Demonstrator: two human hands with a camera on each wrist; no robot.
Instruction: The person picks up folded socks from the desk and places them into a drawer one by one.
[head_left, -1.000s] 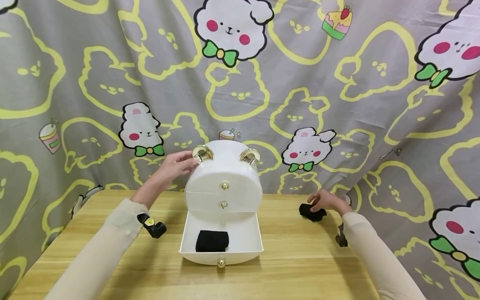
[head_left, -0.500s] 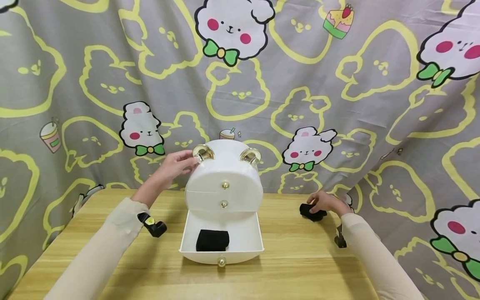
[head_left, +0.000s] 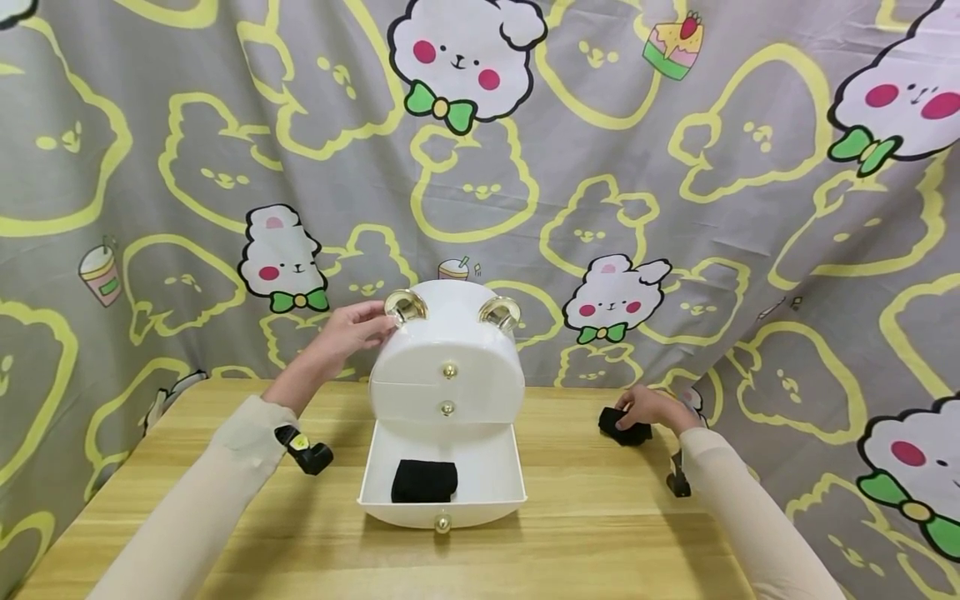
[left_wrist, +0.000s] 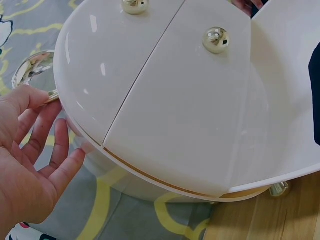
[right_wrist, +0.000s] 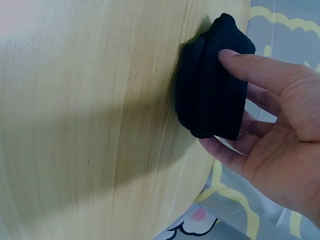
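Note:
A white drawer box point(head_left: 448, 354) with gold ears and knobs stands on the table, its bottom drawer point(head_left: 487, 467) pulled out. One folded black cloth point(head_left: 424, 482) lies inside that drawer. My left hand point(head_left: 351, 333) holds the box's left gold ear point(left_wrist: 36, 70) near its base, thumb in front and the other fingers loosely bent along the box's side. At the table's right, my right hand point(head_left: 651, 409) grips a second folded black cloth point(right_wrist: 215, 82), thumb on top and fingers underneath. Whether this cloth still touches the tabletop is hard to tell.
The wooden table point(head_left: 585, 517) runs back to a grey patterned curtain point(head_left: 480, 167) that hangs behind and at both sides. Two upper drawers of the box, with gold knobs point(left_wrist: 216, 40), are closed. A black strap mount point(head_left: 303, 450) sits on the left wrist.
The cloth in my right hand has tilted slightly, and the right fingers have closed further around it. My left hand and the box stay where they were.

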